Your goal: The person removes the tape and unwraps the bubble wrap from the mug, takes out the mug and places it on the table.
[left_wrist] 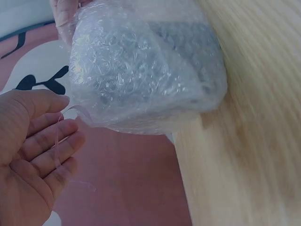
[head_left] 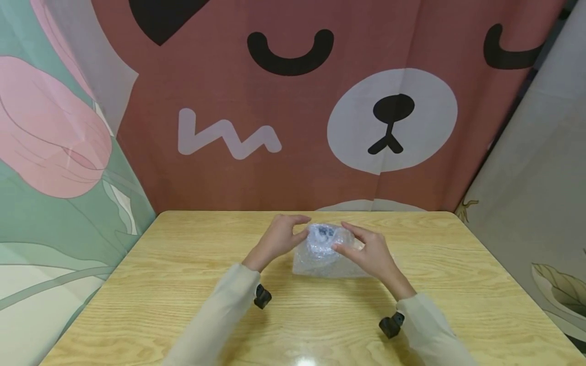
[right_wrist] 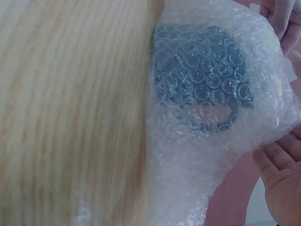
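Observation:
A package wrapped in clear bubble wrap rests on the table, dark bluish patches showing through at its top. In the right wrist view, a blue shape with a handle-like opening shows through the bubbles. My left hand is at its left side, thumb and fingers loosely bent. A thin clear strip runs from the wrap across the left fingers. My right hand holds the package from the right, thumb on its front and index finger at its top edge. Part of the right fingers is hidden behind the wrap.
A light wood-grain table lies under the package. Behind it hangs a reddish-brown curtain with a bear print; a floral cloth hangs on the left and a pale one on the right. Small black cameras sit at both wrists.

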A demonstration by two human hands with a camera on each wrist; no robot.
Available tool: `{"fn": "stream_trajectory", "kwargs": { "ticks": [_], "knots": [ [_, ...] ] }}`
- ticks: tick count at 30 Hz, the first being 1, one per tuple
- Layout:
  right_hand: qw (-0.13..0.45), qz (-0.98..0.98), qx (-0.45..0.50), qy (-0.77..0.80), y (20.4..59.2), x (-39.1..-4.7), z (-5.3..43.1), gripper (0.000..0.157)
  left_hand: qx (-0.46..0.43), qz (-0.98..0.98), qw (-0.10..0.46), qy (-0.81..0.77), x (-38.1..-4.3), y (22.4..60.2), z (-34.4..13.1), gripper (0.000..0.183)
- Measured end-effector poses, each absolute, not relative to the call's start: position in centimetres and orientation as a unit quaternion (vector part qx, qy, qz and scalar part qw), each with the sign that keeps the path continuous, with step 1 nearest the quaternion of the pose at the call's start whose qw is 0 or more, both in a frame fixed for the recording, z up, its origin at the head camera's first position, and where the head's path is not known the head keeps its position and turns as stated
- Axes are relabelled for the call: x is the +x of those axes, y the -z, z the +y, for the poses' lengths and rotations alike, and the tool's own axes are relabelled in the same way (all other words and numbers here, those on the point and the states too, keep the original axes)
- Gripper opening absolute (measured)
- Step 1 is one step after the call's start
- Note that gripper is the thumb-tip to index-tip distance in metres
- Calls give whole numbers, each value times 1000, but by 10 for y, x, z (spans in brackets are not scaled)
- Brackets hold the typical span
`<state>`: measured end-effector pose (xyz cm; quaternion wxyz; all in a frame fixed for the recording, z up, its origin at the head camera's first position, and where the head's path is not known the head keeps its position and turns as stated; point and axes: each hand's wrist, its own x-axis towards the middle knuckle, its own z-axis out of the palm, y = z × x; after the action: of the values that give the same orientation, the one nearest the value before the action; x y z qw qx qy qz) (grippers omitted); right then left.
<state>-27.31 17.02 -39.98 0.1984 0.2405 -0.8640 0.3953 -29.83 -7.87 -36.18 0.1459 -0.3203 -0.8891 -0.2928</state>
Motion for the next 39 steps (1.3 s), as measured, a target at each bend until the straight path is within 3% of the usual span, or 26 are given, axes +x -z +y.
{"fn": "stream_trajectory", "kwargs": {
  "ticks": [10,39],
  "knots": [
    [192,-864,237,-401,409,-272,169,73,-357,-899,138,212,-305,350,-73,28],
    [177,-857,233,-424,419,-270,166,70,-412,-902,62,112,-315,335,-48,14]
  ]
}}
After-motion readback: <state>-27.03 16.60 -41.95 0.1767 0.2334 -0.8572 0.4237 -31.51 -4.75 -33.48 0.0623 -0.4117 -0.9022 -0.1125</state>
